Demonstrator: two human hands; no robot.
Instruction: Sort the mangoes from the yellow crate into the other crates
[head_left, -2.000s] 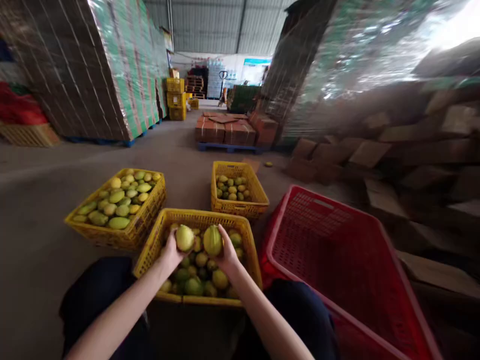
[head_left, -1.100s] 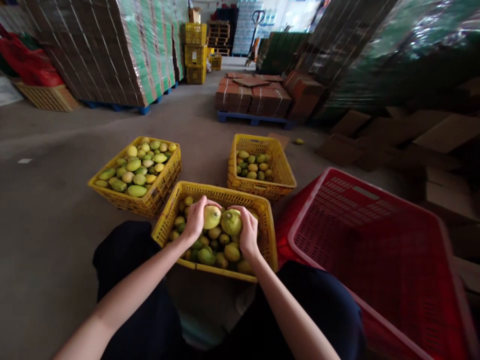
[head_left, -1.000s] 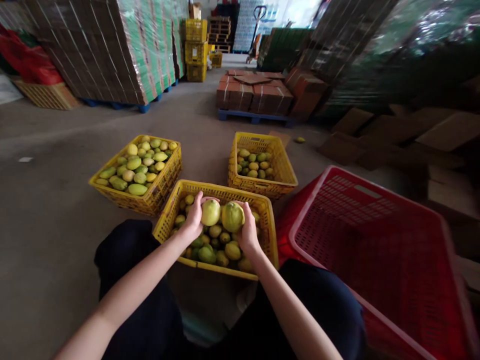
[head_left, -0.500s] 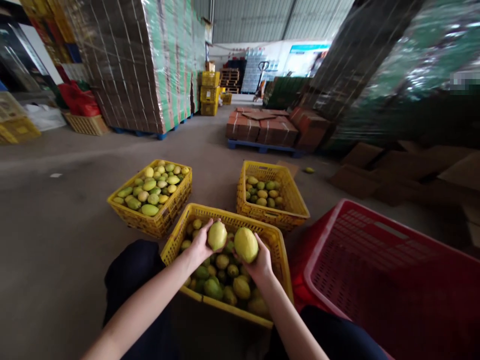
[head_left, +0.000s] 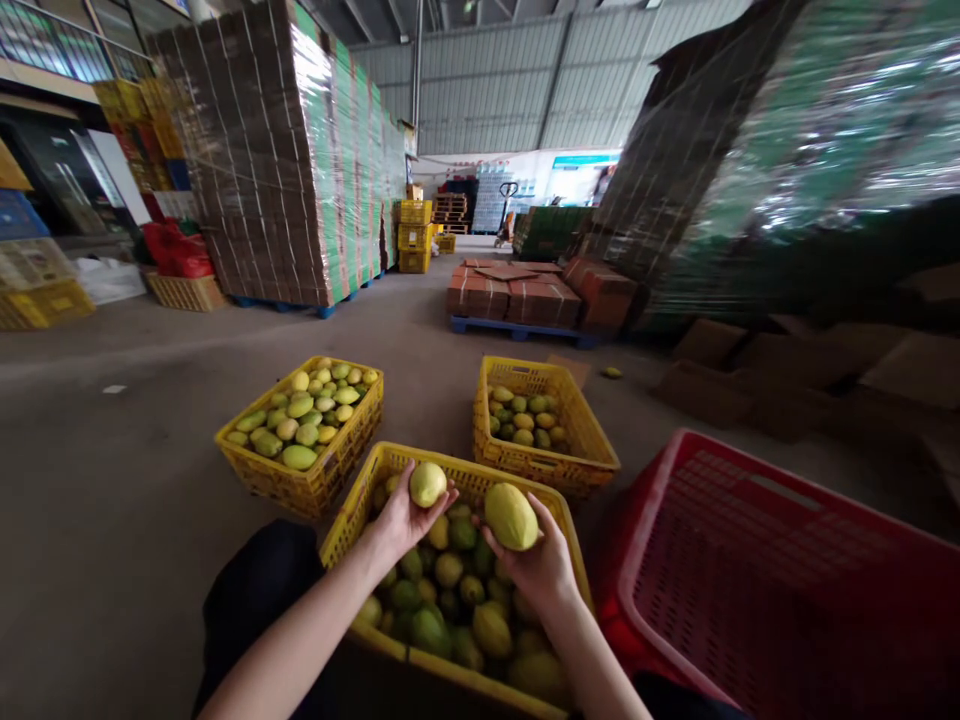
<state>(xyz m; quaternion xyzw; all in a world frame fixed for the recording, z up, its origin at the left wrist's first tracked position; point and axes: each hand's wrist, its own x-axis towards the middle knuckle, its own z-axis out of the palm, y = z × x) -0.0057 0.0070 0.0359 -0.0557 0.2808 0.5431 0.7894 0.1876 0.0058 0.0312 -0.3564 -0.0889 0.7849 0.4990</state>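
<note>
One smaller fruit (head_left: 427, 485) cupped in left hand (head_left: 403, 522), larger fruit (head_left: 511, 517) in right hand (head_left: 547, 565); hands apart, half-curled.

Both forearms are bare. The left forearm (head_left: 300, 630) slants in from 7 o'clock, aimed toward 1; the right forearm (head_left: 600, 655) rises from 5 o'clock, aimed toward 11. The left hand (head_left: 409, 517) and right hand (head_left: 544, 565) stand apart, palms turned up, fingers curled in a cupping grip, thumbs outward. The left knee (head_left: 259, 605), dark-clothed, bends between 7 and 8 o'clock.
</note>
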